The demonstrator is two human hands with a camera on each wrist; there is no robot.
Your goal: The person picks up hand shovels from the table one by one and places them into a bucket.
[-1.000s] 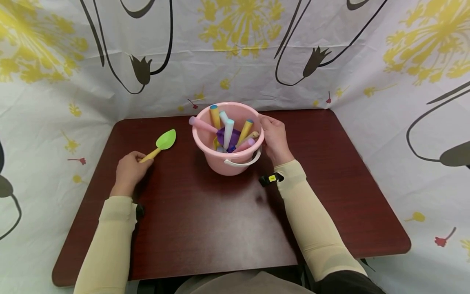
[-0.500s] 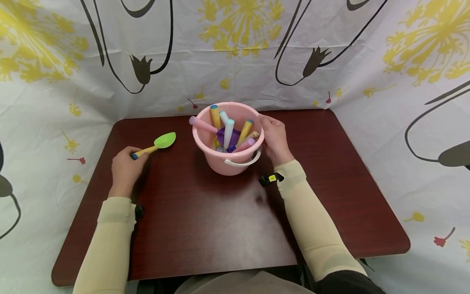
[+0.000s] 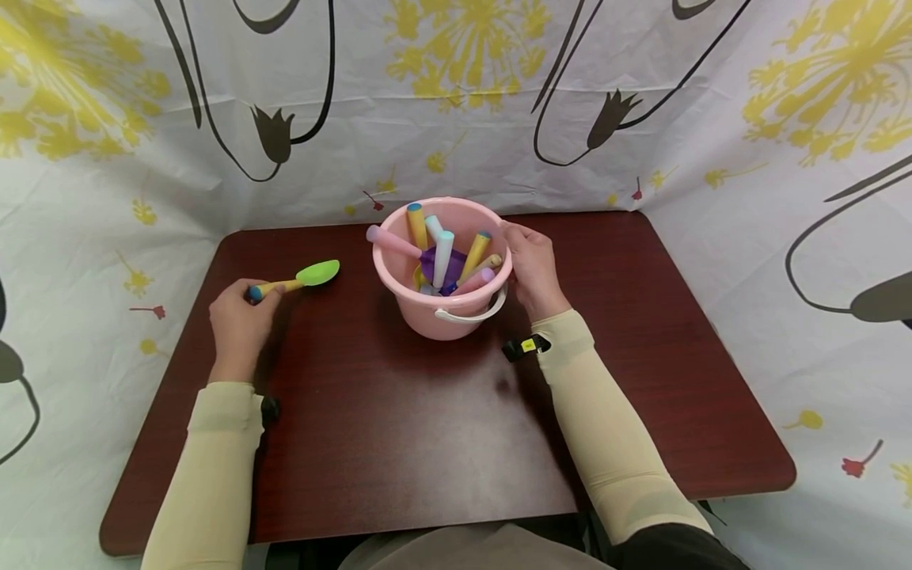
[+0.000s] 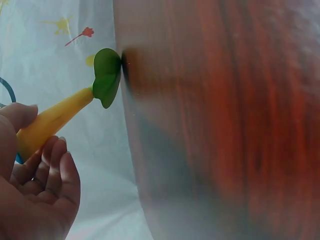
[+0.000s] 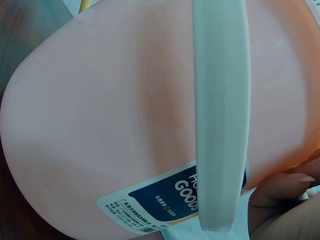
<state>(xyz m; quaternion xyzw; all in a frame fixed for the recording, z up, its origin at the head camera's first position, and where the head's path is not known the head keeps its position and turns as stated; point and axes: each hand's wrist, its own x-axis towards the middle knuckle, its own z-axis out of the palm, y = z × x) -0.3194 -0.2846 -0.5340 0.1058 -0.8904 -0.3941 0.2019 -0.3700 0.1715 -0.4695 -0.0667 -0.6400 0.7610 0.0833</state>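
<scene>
At the left of the table, my left hand point(image 3: 238, 326) pinches the yellow handle of a small toy shovel point(image 3: 318, 273) by its blue-tipped end. The green blade points right, toward the bucket. In the left wrist view, thumb and fingers close around the handle point(image 4: 55, 120). A pink bucket point(image 3: 420, 313) stands near the back middle, its white handle point(image 3: 470, 318) hanging down in front. My right hand point(image 3: 534, 269) grips the bucket's rim at the right side. Several toy tools stick out of it, among them a purple scoop point(image 3: 454, 265), with yellow, pink and pale blue handles.
The dark red wooden table point(image 3: 399, 443) has rounded corners. A white patterned cloth point(image 3: 470, 158) hangs close behind its back edge and along both sides. In the right wrist view a label point(image 5: 160, 205) shows on the bucket wall.
The left hand has drawn back slightly left and turned the shovel, so the blade swings from pointing up-right to nearly level rightward. The right hand and bucket have not moved.
</scene>
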